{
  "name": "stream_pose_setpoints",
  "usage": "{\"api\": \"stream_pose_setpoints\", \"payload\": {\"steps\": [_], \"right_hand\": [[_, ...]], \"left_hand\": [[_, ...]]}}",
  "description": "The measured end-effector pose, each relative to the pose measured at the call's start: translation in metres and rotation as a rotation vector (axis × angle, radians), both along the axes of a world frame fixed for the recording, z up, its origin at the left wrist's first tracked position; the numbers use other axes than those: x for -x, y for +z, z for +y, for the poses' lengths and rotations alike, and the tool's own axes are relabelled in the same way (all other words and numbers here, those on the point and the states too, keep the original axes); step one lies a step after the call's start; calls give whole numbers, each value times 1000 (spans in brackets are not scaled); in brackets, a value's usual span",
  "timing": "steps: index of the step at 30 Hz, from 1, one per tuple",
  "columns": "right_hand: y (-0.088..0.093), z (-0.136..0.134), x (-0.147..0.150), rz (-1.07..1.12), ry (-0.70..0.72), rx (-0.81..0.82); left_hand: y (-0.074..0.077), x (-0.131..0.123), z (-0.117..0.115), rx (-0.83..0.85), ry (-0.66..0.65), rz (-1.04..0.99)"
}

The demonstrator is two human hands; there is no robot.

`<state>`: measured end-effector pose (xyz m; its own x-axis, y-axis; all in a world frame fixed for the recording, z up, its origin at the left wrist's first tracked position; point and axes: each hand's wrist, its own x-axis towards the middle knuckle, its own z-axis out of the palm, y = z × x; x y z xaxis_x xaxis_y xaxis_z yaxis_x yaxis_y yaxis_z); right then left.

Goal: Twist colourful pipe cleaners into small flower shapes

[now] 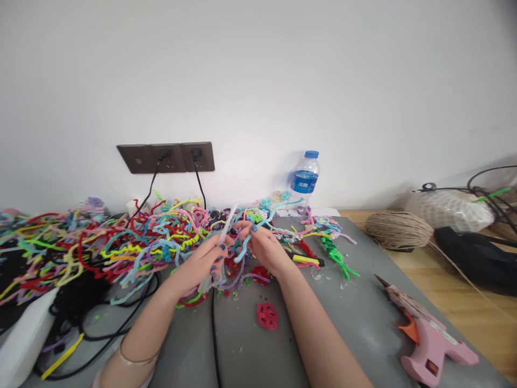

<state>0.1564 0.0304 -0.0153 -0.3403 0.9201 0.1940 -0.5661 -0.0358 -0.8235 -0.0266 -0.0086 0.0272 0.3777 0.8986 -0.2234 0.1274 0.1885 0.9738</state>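
My left hand [210, 260], with dark blue nails, is closed round a translucent white strip [228, 225] that sticks up past the fingers. Crumpled clear plastic shows below those fingers; I cannot tell if it is the same piece. My right hand [264, 247] pinches a light blue pipe cleaner [278, 207], one end pointing up to the right and the other hanging down to the left. Both hands are close together over the front of a tangled heap of colourful pipe cleaners [141, 237]. A red flower-like looped piece [267, 316] lies on the grey table between my forearms.
A pink glue gun [430, 339] lies at the right, near a twine ball [399, 229]. A water bottle [306, 183] stands by the wall. Beside my right wrist is a yellow-black cutter [305, 260]. Black cables [214, 334] cross the grey table [343, 323].
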Motion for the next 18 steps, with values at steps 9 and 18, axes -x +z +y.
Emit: {"api": "stream_pose_setpoints", "payload": {"steps": [9,18], "right_hand": [[-9,-1,2,-187,-47,-97],[-5,9,0,1,-524,-103]], "left_hand": [[-5,-4,-4,141,-237,13],[2,19,6,161,-194,32]]}}
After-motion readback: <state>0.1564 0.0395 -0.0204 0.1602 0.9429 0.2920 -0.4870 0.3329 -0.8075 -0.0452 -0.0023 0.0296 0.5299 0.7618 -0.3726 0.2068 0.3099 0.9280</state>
